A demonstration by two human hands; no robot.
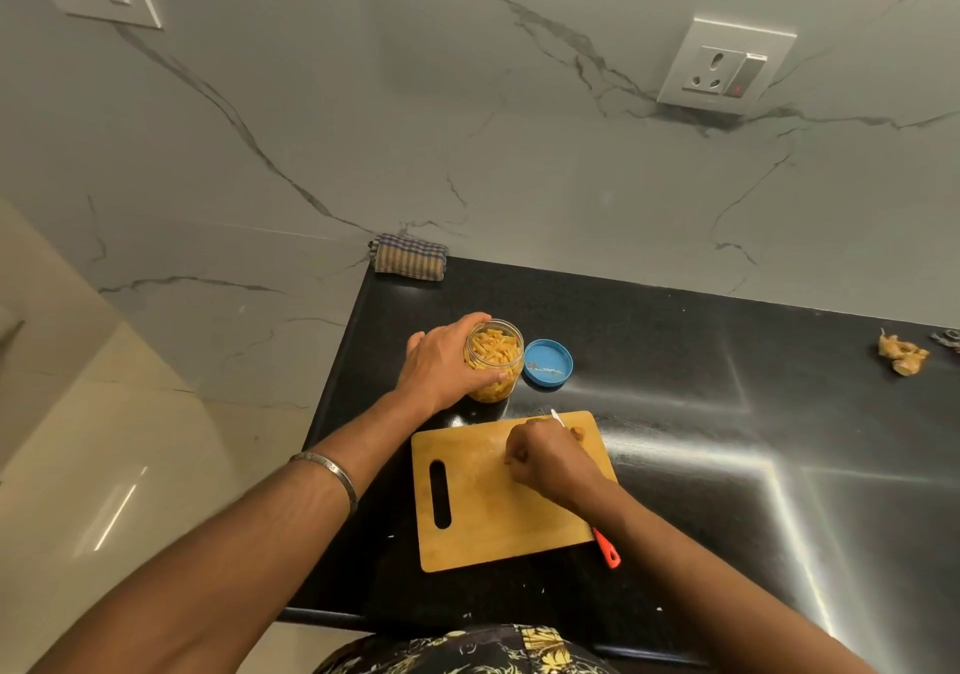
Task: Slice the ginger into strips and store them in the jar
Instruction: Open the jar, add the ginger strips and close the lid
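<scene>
Gripping the open jar [494, 359] of ginger strips [491, 348], the left hand [441, 366] wraps it beside the blue lid [548, 363]. Curled right hand [545, 457] on the cutting board [467, 496] hides most of the knife [607, 548]; whether it holds ginger is unclear.

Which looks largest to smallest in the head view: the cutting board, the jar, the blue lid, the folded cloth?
1. Cutting board, clearly largest.
2. Jar and folded cloth: they look alike in size, and the cloth lies farther from the camera, so I leave them unranked.
3. Blue lid, smallest.
</scene>
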